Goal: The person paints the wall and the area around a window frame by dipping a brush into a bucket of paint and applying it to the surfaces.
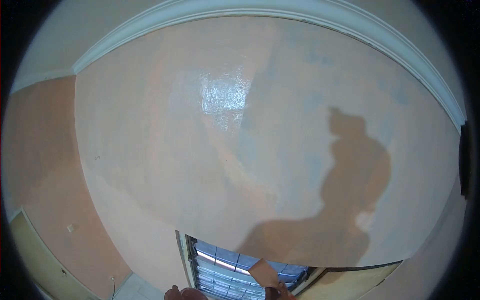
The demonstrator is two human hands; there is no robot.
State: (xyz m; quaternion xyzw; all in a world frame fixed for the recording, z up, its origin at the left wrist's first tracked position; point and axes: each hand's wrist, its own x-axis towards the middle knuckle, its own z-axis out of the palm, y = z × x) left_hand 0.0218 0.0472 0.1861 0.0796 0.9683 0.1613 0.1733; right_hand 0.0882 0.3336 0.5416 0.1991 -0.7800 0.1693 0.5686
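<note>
At the lower left, my left hand (pixel 173 293) shows only in part, cut off by the bottom edge; I cannot tell whether its fingers are curled or loose, or whether they hold anything. Above and to the right, a glossy patch (pixel 226 96) glares on the pale wall (pixel 150 125). If that shine is wet, a stray touch could smear it; if it is only reflected light, the glare could mask an uneven spot. Below it, a barred window (pixel 232 277) fills the bottom of the view, and across its right part stands a tan flat piece (pixel 263 273), off the wall as far as I can judge. Gripped by its lower end alone, it could twist or slip, and a careless swing might knock it against the window frame. It points up and slightly left, away from my fingers; nearly square, it has little long axis, which seems to run from lower right to upper left. My right hand (pixel 285 292) pinches its lower end, left of the broad shadow (pixel 352 170).
</note>
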